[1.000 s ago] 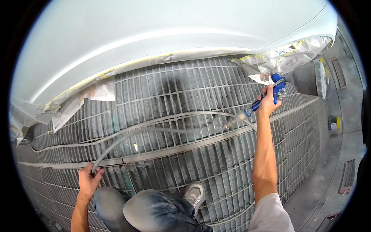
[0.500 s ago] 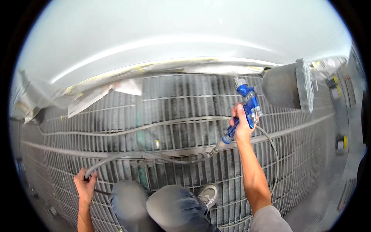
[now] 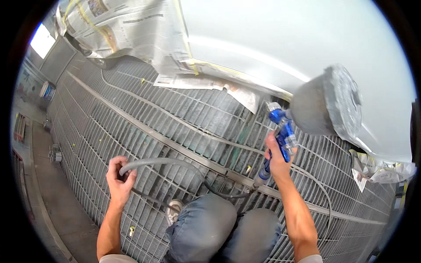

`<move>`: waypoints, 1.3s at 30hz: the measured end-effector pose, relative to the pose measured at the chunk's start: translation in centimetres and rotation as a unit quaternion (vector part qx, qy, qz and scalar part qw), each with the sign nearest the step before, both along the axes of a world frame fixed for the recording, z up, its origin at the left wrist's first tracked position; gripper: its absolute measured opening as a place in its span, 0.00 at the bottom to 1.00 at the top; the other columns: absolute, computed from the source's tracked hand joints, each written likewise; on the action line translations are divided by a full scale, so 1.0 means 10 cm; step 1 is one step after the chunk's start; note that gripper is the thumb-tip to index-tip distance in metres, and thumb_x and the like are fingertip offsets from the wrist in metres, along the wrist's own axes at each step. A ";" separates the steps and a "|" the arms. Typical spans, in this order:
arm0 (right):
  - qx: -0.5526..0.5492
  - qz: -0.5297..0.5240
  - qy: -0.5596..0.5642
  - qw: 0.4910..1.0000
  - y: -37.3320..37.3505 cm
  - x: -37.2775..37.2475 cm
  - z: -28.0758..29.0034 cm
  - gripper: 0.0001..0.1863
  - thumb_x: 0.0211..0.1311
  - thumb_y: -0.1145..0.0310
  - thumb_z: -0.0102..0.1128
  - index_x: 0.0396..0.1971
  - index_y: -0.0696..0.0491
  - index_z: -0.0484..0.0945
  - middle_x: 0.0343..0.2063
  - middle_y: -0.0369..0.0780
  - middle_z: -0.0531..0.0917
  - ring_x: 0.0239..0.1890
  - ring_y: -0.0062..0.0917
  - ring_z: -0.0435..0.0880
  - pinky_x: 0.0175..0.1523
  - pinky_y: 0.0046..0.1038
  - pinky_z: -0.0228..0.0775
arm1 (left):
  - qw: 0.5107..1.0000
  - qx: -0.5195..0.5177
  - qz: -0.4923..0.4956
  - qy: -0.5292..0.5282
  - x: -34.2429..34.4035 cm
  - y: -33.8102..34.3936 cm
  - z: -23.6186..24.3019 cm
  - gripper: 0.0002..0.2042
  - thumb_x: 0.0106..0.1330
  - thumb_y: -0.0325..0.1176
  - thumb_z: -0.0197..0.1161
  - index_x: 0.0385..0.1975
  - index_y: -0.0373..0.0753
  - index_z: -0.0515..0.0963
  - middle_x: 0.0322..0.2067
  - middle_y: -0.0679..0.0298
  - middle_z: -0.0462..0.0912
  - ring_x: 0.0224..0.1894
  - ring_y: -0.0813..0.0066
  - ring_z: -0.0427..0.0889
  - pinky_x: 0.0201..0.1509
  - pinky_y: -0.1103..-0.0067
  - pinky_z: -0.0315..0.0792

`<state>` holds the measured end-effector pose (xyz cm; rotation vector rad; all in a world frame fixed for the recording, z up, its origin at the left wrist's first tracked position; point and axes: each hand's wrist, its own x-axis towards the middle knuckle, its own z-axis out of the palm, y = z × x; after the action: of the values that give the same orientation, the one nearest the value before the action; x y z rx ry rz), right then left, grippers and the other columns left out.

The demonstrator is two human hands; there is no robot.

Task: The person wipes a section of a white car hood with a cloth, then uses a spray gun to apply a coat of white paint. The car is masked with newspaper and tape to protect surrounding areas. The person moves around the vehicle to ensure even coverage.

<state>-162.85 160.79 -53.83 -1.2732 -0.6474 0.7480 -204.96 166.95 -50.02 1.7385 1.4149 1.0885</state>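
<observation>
My right hand is closed round the handle of a blue spray gun, which points up toward the pale car body panel. A grey cup with a lid sits on the gun. A hose runs from the gun's base in a loop to my left hand, whose fingers are wrapped round it. Newspaper masking and yellow tape cover the car's edge and lower parts at the upper left, with another taped piece at the right.
The metal grate floor carries another long hose and small yellow scraps. A bucket stands at the far left, near a bright opening. My knees are bent below my hands.
The view has swung left, bringing more masked bodywork and the booth's left side into sight. My left hand is higher, still on the hose. The spray gun stays in my right hand.
</observation>
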 end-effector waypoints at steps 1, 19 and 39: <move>-0.022 0.019 -0.003 1.000 0.14 -0.07 0.02 0.10 0.63 0.71 0.62 0.41 0.54 0.73 0.26 0.31 0.77 0.23 0.10 0.71 0.22 0.15 0.63 | 1.000 -0.003 -0.027 -0.003 -0.11 0.05 0.02 0.21 0.57 0.22 0.64 0.51 0.36 0.68 0.34 0.70 0.68 0.34 0.85 0.66 0.36 0.87 0.62; 0.012 0.189 -0.288 0.939 0.47 -0.98 0.31 0.44 0.54 0.79 0.60 0.72 0.47 0.54 0.59 0.54 0.73 0.58 0.47 0.77 0.62 0.39 0.70 | 0.953 0.202 -0.181 0.137 1.11 -0.21 0.40 0.10 0.58 0.24 0.65 0.16 0.34 0.74 0.17 0.59 0.74 0.14 0.67 0.67 0.19 0.75 0.61; 0.020 0.093 -0.280 0.955 0.14 -0.97 0.48 0.53 0.40 0.87 0.61 0.72 0.44 0.54 0.52 0.44 0.75 0.54 0.44 0.73 0.51 0.43 0.73 | 0.993 0.112 -0.025 0.011 1.93 -0.33 0.22 0.11 0.67 0.28 0.63 0.23 0.33 0.71 0.15 0.71 0.70 0.18 0.88 0.63 0.20 0.83 0.57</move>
<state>-172.58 162.21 -49.04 -1.4066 -1.2507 0.5158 -185.65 163.60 -47.86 1.9369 1.2964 1.2435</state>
